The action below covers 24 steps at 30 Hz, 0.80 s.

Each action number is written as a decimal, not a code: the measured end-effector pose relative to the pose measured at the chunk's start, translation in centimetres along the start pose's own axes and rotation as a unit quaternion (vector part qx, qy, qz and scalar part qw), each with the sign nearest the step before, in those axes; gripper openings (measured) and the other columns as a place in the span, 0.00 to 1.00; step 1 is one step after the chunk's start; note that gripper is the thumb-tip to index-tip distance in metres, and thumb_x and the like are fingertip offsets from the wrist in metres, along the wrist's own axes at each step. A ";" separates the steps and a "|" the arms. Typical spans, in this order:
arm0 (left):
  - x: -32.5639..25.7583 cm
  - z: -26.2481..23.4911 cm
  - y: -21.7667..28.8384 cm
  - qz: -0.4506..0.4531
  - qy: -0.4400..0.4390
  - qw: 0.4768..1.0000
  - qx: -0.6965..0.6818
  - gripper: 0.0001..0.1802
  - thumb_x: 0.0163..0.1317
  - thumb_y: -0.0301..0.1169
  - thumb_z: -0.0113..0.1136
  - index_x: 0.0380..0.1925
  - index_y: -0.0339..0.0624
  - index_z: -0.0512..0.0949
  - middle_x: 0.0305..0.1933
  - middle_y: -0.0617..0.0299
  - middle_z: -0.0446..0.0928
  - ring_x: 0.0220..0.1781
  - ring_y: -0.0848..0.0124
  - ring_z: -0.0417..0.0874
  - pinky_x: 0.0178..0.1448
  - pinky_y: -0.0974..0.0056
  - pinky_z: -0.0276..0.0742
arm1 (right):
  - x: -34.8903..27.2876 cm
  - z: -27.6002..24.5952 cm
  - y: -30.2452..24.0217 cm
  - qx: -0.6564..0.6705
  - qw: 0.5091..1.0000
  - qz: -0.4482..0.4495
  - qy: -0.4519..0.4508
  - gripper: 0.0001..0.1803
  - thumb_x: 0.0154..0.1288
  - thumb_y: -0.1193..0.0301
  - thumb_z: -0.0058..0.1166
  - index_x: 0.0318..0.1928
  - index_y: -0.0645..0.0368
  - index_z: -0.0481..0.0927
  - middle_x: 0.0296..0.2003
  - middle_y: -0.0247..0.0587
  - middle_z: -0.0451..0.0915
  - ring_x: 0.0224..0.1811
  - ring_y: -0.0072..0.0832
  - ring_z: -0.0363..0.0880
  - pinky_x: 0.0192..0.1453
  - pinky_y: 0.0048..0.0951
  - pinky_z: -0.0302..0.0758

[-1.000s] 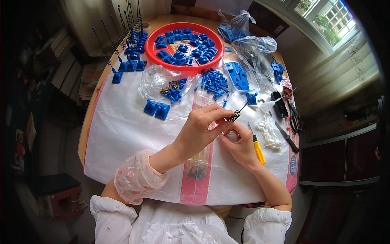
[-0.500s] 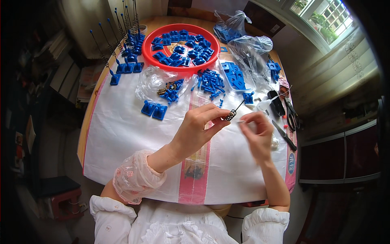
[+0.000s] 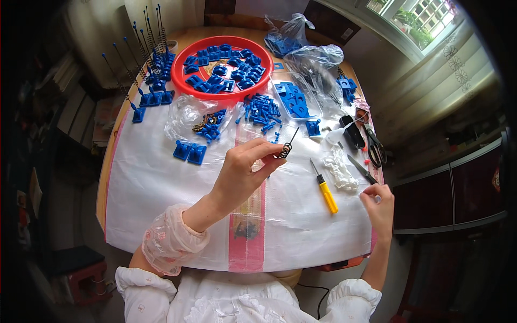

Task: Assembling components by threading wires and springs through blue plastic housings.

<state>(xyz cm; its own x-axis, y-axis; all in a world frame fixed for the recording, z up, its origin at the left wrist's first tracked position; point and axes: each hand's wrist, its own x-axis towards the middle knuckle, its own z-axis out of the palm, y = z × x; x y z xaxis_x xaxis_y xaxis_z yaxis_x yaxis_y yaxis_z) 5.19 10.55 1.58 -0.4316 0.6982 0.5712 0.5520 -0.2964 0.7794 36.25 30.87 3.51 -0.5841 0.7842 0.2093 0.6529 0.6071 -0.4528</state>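
My left hand (image 3: 237,168) pinches a black coil spring (image 3: 285,151) between thumb and fingertips, over the middle of the table. The spring's straight wire end points up and to the right. My right hand (image 3: 381,207) is at the table's right edge beside the knife (image 3: 363,169), its fingers curled together. A small pale bit shows at those fingers, too small to name. Between my hands lies a screwdriver (image 3: 328,198) with a yellow handle, next to a crumpled white strip (image 3: 340,171). A lone blue base part (image 3: 313,127) sits beyond the spring.
A red round tray (image 3: 221,96) holds many blue parts. Nearby are loose blue pegs (image 3: 262,113), a clear box (image 3: 298,116) of blue plates and two blue bases (image 3: 189,153). Blue bases with upright springs (image 3: 155,81) stand far left. Scissors (image 3: 377,151) lie at the right edge.
My right hand has moved away from the spring, right and toward me to the table's edge, uncovering the screwdriver. My left hand still holds the spring. The whole view has shifted slightly.
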 end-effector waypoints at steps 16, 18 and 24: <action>0.1 0.1 0.4 0.004 -0.007 1.000 -0.004 0.13 0.59 0.20 0.72 0.44 0.35 0.85 0.38 0.57 0.85 0.33 0.71 0.85 0.38 0.68 0.80 | 5.8 5.6 -5.3 -0.124 0.982 -0.132 0.056 0.11 0.67 0.67 0.64 0.39 0.64 0.84 0.39 0.45 0.82 0.48 0.41 0.78 0.53 0.41 0.73; 0.1 0.2 0.2 0.001 -0.006 1.000 -0.004 0.13 0.58 0.19 0.73 0.44 0.35 0.86 0.39 0.57 0.85 0.34 0.72 0.85 0.38 0.69 0.79 | 6.1 7.6 -5.8 -0.249 0.959 -0.127 0.052 0.13 0.65 0.64 0.66 0.38 0.62 0.83 0.40 0.45 0.81 0.49 0.42 0.77 0.53 0.43 0.71; -0.1 0.0 -0.1 0.004 -0.004 1.000 -0.005 0.13 0.58 0.20 0.73 0.44 0.35 0.86 0.39 0.56 0.86 0.34 0.72 0.85 0.38 0.69 0.79 | 6.8 8.8 -5.2 -0.133 0.977 -0.162 0.035 0.07 0.63 0.71 0.64 0.38 0.60 0.81 0.39 0.44 0.80 0.48 0.43 0.76 0.53 0.44 0.71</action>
<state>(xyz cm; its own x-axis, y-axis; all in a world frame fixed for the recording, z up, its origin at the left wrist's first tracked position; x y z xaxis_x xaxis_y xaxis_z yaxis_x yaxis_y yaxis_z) 5.17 10.49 1.48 -0.4220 0.7004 0.5756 0.5487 -0.3081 0.7772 24.59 31.91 -0.31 -0.7528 0.5463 0.3672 0.5470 0.8295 -0.1127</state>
